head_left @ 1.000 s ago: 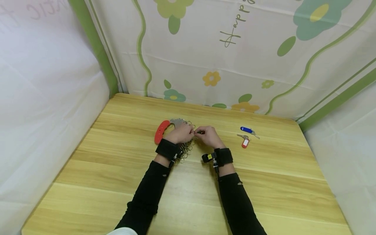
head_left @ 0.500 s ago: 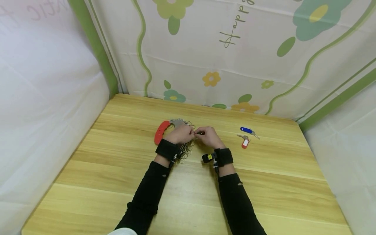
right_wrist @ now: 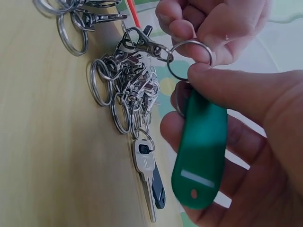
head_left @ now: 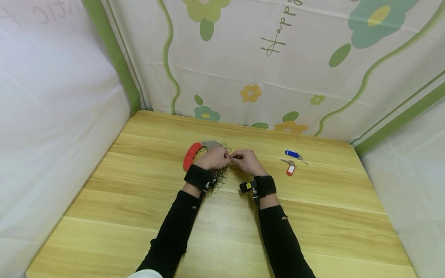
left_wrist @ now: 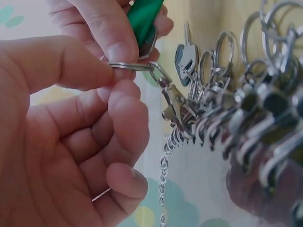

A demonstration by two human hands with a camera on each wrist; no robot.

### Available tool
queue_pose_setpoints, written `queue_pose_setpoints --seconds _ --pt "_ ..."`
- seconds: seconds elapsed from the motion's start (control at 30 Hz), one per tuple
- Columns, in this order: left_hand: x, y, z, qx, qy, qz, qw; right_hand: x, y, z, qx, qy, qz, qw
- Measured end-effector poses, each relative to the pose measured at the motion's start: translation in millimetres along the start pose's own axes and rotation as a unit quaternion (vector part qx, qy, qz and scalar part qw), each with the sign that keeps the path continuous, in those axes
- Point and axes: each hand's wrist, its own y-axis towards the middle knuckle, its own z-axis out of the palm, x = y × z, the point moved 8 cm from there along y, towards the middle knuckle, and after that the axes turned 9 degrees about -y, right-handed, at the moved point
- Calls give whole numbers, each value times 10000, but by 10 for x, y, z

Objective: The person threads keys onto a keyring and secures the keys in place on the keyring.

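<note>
Two hands meet near the middle of the tabletop (head_left: pixel 139 216), a wide board of light wood closed by cloth walls on the left, far and right sides. Much bare wood lies in front of the hands and to both sides.

Under the left hand (head_left: pixel 214 157) lies the holder (head_left: pixel 190 154), a red curved handle with a metal arc; its long axis runs from near-left to far-right. A bunch (head_left: pixel 219 175) of many steel rings and clips hangs from it, spread on the wood between the wrists.

The left hand has its thumb and first finger closed on one ring (left_wrist: pixel 130 66), held almost flat, with the other fingers curled below it. A clip (left_wrist: pixel 173 101) joins this ring to the bunch.

The right hand (head_left: pixel 246 160) pinches the same ring (right_wrist: pixel 188 59) from the other side, and its curled fingers also hold a green tag (right_wrist: pixel 201 156). The tag is long and rounded, and in the right wrist view its long axis runs away from the ring. A dark key (right_wrist: pixel 150 182) lies flat beside it, blade away from the bunch.

Well apart, to the right, a blue tag (head_left: pixel 291 154) and a red tag (head_left: pixel 290 169) lie with their keys.
</note>
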Motion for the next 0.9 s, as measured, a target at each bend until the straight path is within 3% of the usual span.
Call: queue_pose_setpoints --seconds 0.3,0.6,0.9 --pt "19 25 6 -74 -73 -19 9999 15 -8 -3 33 13 -65 10000" --pt "-9 20 7 -260 167 -76 9995 -64 -23 0 360 -30 358 9987" --pt "-35 8 -24 -490 235 -154 9984 -29 -49 -55 246 121 434 9987"
